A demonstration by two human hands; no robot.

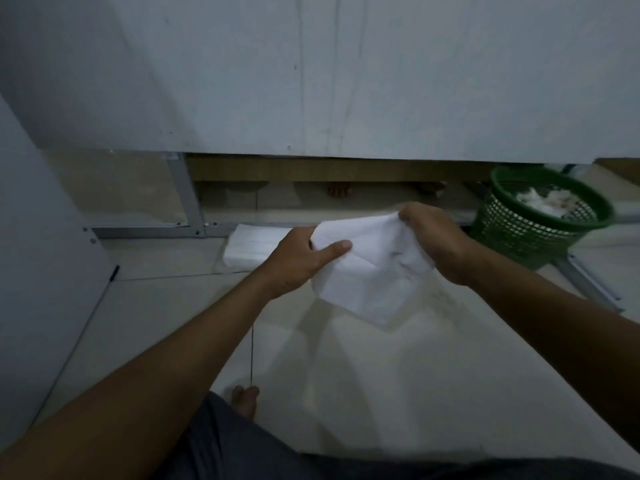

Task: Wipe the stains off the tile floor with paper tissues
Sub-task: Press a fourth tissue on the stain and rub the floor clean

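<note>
A white paper tissue hangs unfolded in the air above the pale tile floor. My left hand pinches its left edge with thumb on top. My right hand grips its upper right corner. Faint grey smudges show on the tissue near my right hand. A white stack of tissues lies on the floor just behind my left hand, partly hidden by it. Faint marks on the floor under the tissue are too dim to make out.
A green mesh basket with crumpled white tissues stands at the right. A grey partition on a metal frame closes the far side, another person's feet showing under it. A grey panel stands left. My bare foot is below.
</note>
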